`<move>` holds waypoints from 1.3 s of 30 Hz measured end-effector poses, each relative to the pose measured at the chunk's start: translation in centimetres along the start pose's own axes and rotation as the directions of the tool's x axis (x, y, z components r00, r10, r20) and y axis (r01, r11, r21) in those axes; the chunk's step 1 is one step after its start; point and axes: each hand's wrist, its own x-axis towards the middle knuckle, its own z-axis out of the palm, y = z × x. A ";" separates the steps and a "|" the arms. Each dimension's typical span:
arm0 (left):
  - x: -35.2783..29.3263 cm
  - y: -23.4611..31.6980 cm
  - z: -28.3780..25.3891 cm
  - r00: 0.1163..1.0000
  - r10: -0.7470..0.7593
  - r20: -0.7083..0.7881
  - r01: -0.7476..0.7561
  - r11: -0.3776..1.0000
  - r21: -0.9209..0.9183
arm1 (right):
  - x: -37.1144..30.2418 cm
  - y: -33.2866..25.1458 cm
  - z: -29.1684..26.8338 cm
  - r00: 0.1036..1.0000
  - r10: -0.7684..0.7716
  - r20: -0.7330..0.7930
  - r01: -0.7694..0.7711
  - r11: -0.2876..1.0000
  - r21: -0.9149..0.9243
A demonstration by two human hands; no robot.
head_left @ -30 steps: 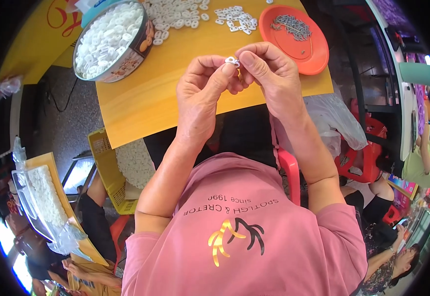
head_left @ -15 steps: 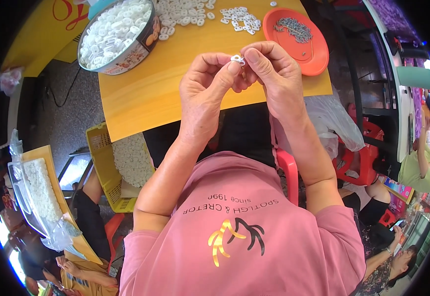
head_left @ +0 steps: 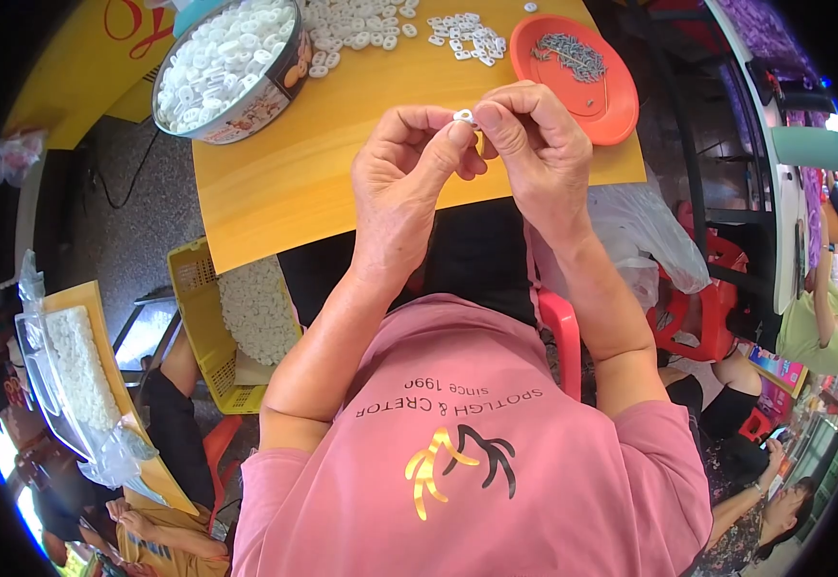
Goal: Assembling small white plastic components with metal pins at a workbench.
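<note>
Currently, a small white plastic piece with a rounded end and a hole [head_left: 464, 115] is pinched between the thumb and forefinger of the left hand [head_left: 398, 173], at the very tips. Its left part is covered by the thumb; its right end is met by the fingertips of the right hand [head_left: 542, 149]. Whether anything is gripped by the right thumb and forefinger cannot be told, the contact being hidden. The remaining fingers of both hands are curled; both forearms are angled upward and inward. The piece is held above the front part of a yellow tabletop [head_left: 284, 192]. Farther out, an orange-red round plate [head_left: 625, 101] is seen beyond the right hand, with small grey metal parts [head_left: 577, 60] heaped on it. Similar white pieces [head_left: 470, 40] are scattered at the table's far side.
</note>
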 end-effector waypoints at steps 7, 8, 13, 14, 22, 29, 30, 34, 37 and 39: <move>0.4 -0.7 -0.4 1.000 0.005 -0.012 -0.004 0.996 0.091 | -0.1 1.3 0.4 0.998 0.068 0.003 -0.068 0.996 0.064; 0.6 -0.8 -0.8 0.999 -0.024 -0.031 0.027 0.995 0.093 | -0.1 1.9 0.5 0.993 0.119 0.000 -0.118 0.989 0.090; 1.4 -1.1 -2.4 0.991 -0.116 -0.058 0.119 0.992 0.043 | 1.1 2.8 -0.3 0.998 0.019 0.054 -0.007 0.977 -0.213; 1.3 -0.9 -2.5 0.989 -0.133 -0.058 0.136 0.990 0.046 | 1.5 2.5 -0.6 0.983 -0.128 0.135 0.167 0.927 -0.336; 1.3 0.0 -2.8 0.992 -0.122 -0.031 0.123 0.992 0.038 | 3.2 1.7 -0.6 0.874 -0.312 0.371 0.466 0.753 -0.465; 2.0 0.1 -3.8 0.995 -0.095 -0.022 0.097 0.989 0.110 | 3.9 2.5 0.1 0.873 -0.244 0.422 0.408 0.839 -0.359; 2.2 -0.1 -4.1 0.995 -0.092 -0.023 0.094 0.989 0.110 | 4.1 2.9 0.2 0.879 -0.219 0.424 0.381 0.857 -0.347; 3.1 -0.5 -5.6 0.993 -0.090 -0.072 0.096 0.992 0.084 | 5.3 4.1 0.5 0.893 -0.122 0.432 0.288 0.894 -0.342; 3.6 -0.3 -6.6 0.990 -0.078 -0.121 0.089 0.992 0.089 | 8.4 5.7 0.2 0.924 -0.034 0.381 0.239 0.830 -0.504; 3.8 -0.1 -7.0 0.984 -0.060 -0.166 0.075 0.994 0.083 | 10.6 7.3 0.1 0.943 -0.041 0.330 0.257 0.718 -0.646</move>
